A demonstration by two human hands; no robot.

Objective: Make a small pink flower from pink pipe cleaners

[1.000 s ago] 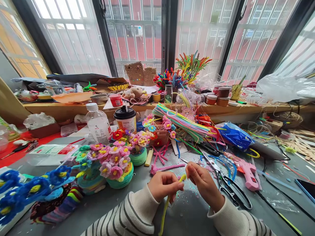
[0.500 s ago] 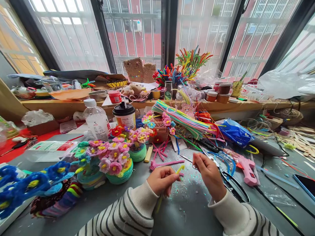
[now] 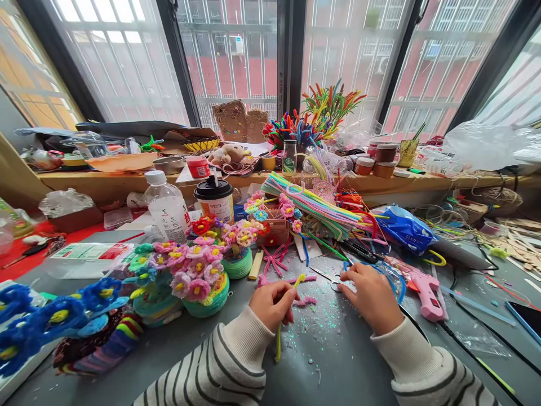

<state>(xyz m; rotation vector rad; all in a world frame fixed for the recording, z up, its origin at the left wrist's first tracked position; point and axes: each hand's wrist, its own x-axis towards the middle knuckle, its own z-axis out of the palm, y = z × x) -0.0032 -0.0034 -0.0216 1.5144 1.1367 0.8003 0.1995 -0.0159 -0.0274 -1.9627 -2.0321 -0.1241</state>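
Observation:
My left hand (image 3: 274, 303) is closed, pinching a yellow pipe cleaner (image 3: 278, 345). Its short bent end sticks up above the fingers and the rest hangs below. My right hand (image 3: 372, 296) has its thumb and fingers apart, just right of small metal scissors (image 3: 335, 283) on the grey table; contact with their handle is unclear. A short pink pipe cleaner piece (image 3: 305, 301) lies beside my left fingers. Behind that hand is a longer pink pipe cleaner stem (image 3: 306, 279), with a pink star-shaped piece (image 3: 275, 260) farther back.
Pots of fuzzy flowers (image 3: 198, 270) crowd the left, before a plastic bottle (image 3: 167, 208) and a lidded cup (image 3: 214, 200). A bundle of pipe cleaners (image 3: 313, 206) lies behind. On the right are a pink glue gun (image 3: 426, 296), its cord and a phone (image 3: 526, 318). Glitter dots the table (image 3: 325, 361).
My right hand has lowered and shifted right, going from a pinch near the scissors to parted fingers; the scissors now lie in view. My left hand has moved slightly left with the yellow pipe cleaner.

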